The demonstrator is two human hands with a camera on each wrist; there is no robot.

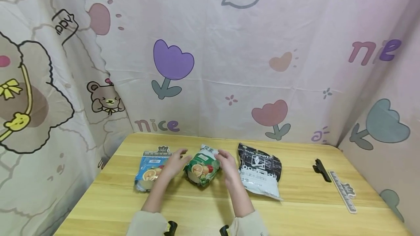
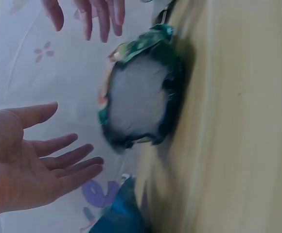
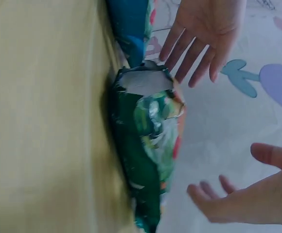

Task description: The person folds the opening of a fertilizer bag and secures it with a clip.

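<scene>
A green bag (image 1: 201, 168) printed with fruit lies on the table between the two hands, its narrow white end pointing away. My left hand (image 1: 175, 165) hovers at its left side with fingers spread; the left wrist view shows that hand (image 2: 39, 160) apart from the bag (image 2: 136, 97). On the other side, my right hand (image 1: 228, 163) has its fingers extended by the bag's upper right edge. In the right wrist view a gap separates this hand (image 3: 253, 194) from the green bag (image 3: 146, 131). Neither hand holds anything.
Left of the hands lies a blue fruit-printed bag (image 1: 144, 168) with a piano-key strip (image 1: 157, 153) along its top. A black-and-white bag (image 1: 259, 168) is at the right. Farther right lie a black clip (image 1: 321, 170) and another piano-key strip (image 1: 342, 192). Printed curtains (image 1: 213, 46) surround the table.
</scene>
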